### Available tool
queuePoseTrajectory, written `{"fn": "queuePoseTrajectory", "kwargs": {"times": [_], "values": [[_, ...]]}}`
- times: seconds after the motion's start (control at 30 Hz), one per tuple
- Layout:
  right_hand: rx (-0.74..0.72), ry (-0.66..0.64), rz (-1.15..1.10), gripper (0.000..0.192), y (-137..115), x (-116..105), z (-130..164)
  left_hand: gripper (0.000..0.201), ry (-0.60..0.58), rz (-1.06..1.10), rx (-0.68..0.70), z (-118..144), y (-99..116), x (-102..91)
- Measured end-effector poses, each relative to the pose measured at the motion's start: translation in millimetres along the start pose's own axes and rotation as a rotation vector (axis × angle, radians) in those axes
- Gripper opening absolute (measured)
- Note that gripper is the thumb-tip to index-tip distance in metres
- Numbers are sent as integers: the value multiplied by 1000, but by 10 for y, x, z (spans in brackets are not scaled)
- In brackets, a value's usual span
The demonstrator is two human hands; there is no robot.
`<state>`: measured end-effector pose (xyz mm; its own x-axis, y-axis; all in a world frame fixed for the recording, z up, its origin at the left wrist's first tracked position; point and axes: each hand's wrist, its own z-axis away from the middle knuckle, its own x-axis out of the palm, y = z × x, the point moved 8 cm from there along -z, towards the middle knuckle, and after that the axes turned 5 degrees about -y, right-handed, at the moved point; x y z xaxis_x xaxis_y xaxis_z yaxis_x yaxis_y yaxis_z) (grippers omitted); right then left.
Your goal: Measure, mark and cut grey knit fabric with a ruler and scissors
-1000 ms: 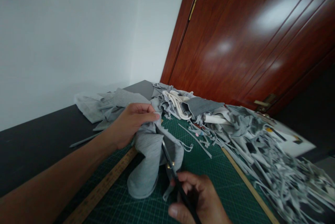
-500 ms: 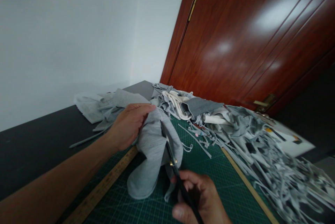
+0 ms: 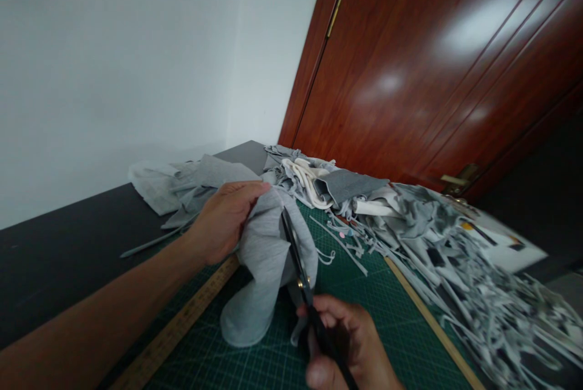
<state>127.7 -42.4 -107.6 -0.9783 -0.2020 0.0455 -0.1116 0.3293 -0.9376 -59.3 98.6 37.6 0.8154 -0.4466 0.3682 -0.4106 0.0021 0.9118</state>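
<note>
Grey cloth, one piece, over the green mat: apparently part-cut, uncut ahead of the black scissors. Left hand: fingers pinching its upper edge. Right hand: fingers curled round the handles. Right of the mat, I see heaped strips, seemingly already cut.

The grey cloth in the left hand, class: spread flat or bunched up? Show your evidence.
Bunched up: the left hand holds the grey cloth raised at its top, and below that it droops in folds.
</note>
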Motion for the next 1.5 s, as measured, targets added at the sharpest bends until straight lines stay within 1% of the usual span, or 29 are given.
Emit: {"fn": "queuePoseTrajectory", "kwargs": {"times": [0.13,0.3,0.4,0.57,0.77,0.93,1.07,1.27,1.4,1.5], "values": [[24,-32,-21,67,-44,31,-30,25,12,-9,-9,12,-20,20],[33,-36,-27,67,-89,54,-49,24,16,-28,-30,9,-61,24],[28,-17,-54,68,-106,47,-58,24,4,-30,-50,18,-87,33],[26,-79,-59,64,-165,97,-101,25,-17,-11,-93,40,-123,67],[41,-90,-93,64,-183,123,-120,27,-29,-18,-126,51,-161,101],[55,-66,-65,66,-201,114,-122,29,-46,-33,-135,64,-182,125],[65,-82,-36,64,-223,131,-140,30,-64,-29,-153,73,-204,142],[50,-60,35,66,-216,107,-126,34,-75,-21,-167,79,-205,162],[73,-45,88,60,-211,90,-123,35,-82,-16,-167,83,-193,175],[80,-42,83,57,-204,88,-127,35,-90,-9,-167,82,-191,184]]}}
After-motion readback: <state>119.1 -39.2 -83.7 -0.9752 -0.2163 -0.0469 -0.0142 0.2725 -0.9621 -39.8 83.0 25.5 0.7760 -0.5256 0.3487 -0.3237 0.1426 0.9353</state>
